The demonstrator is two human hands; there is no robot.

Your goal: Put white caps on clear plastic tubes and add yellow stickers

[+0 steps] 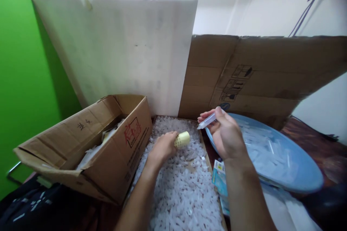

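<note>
And here we are: the left hand curls round a pale yellow cylinder, its side dotted, over a bed of small white pieces. Across from it, the right hand is half open, palm turned up, thumb pinning a slim translucent tube against the fingers, tapered tip aimed leftward. Cylinder and tube hang near each other, apart. Looks like the handling step, one piece per hand; the next move, I'd judge, calls for a light, steady grip and a careful eye on that narrow tip. Right of the right hand, a smooth blue oval basin holds clear, glossy pieces; left of the left, creased cardboard box.
</note>
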